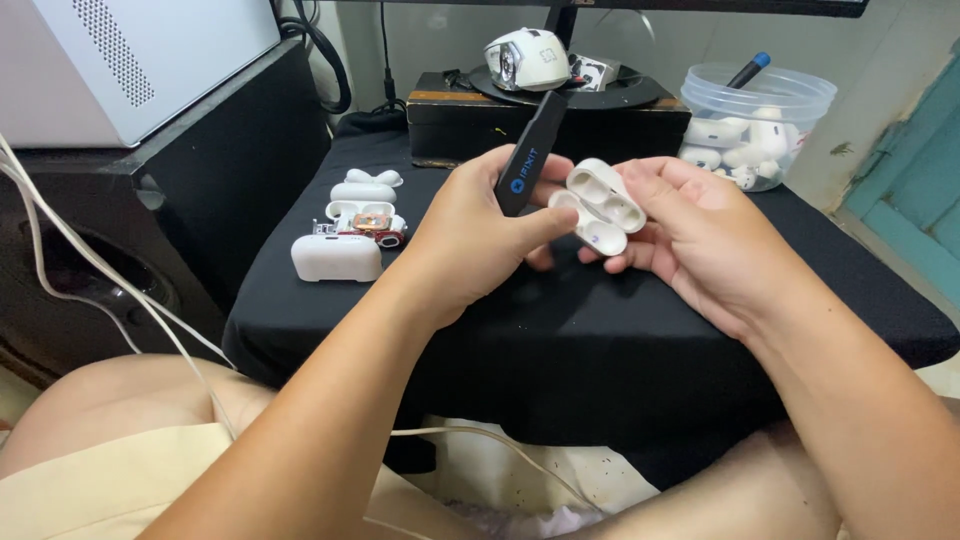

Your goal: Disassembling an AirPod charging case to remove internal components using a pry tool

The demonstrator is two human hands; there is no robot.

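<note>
My left hand [480, 235] grips a flat black pry tool [530, 150] that points up and away, its lower end against a white earbud case insert [600, 208]. My right hand [695, 235] holds that white insert from the right, fingers curled under it; its two earbud wells face up. Both hands hover above a small table covered in black cloth [600, 330].
On the cloth's left lie white case shells [337, 257], a small circuit board with red parts [372, 225] and a white earbud piece [373, 178]. A clear plastic tub [755, 125] of white parts stands back right. A white mouse [527, 58] rests on a black box [545, 115].
</note>
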